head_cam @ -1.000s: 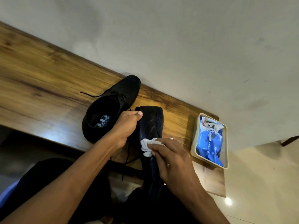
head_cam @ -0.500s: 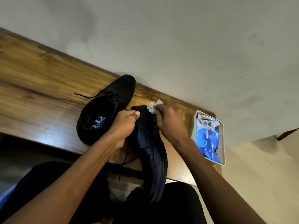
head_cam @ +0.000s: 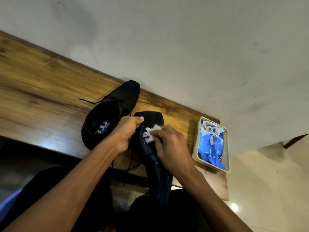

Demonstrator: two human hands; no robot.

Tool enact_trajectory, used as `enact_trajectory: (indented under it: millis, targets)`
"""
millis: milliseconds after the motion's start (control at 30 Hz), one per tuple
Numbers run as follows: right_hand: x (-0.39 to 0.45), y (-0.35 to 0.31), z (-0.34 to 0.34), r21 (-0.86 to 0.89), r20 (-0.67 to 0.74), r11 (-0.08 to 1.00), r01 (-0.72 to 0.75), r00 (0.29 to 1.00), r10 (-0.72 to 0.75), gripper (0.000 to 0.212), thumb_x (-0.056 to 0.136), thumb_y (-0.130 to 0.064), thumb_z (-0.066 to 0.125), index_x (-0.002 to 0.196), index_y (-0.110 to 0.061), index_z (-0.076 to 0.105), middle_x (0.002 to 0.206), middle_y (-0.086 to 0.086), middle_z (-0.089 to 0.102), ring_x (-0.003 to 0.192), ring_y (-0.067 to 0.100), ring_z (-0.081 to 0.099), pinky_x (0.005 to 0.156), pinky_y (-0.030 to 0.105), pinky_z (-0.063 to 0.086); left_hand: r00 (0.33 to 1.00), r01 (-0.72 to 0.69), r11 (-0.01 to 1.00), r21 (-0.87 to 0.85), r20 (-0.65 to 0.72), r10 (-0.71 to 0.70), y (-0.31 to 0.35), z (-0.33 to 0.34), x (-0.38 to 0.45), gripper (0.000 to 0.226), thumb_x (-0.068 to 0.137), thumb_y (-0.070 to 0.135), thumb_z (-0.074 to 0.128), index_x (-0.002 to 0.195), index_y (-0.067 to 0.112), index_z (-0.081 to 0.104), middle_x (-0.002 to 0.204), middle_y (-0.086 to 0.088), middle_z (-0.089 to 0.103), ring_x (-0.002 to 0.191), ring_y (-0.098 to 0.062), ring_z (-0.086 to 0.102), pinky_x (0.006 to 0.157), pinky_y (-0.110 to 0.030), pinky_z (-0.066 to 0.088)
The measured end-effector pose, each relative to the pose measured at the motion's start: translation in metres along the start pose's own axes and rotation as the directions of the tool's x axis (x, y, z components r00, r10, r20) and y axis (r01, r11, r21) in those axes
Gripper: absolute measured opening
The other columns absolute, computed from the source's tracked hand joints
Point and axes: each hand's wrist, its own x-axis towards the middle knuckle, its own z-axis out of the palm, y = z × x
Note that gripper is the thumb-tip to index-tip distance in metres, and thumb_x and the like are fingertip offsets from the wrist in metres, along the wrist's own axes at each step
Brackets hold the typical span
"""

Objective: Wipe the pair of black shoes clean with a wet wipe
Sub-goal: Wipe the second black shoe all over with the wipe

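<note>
Wipe (head_cam: 151, 133) back down shoe (head_cam: 155, 164)

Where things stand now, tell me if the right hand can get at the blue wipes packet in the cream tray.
Probably yes. The right hand, gripping the white wet wipe on the held black shoe, has bare wooden table between it and the blue wipes packet lying uncovered in the cream tray.

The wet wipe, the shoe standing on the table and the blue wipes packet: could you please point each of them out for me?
wet wipe (head_cam: 151, 133), head view, on its crumpled white middle.
shoe standing on the table (head_cam: 129, 91), head view, on its toe cap.
blue wipes packet (head_cam: 211, 148), head view, on its blue front.
</note>
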Motion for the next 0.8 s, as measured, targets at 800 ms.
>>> enact_trajectory:
  millis: [800]
  targets:
    - [-0.006, 0.006, -0.001, 0.043, 0.036, 0.962, 0.271, 0.961, -0.273, 0.018, 0.093, -0.018, 0.066, 0.109, -0.014, 0.073, 0.111, 0.004, 0.067, 0.103, 0.017, 0.059, 0.087, 0.028, 0.049, 0.999, -0.047, 0.999, 0.002, 0.021, 0.047, -0.001, 0.0, 0.001, 0.034, 0.101, 0.017, 0.053, 0.119, -0.01, 0.062, 0.101, -0.021, 0.066, 0.091, -0.029, 0.064, 0.082, -0.037, 0.052]
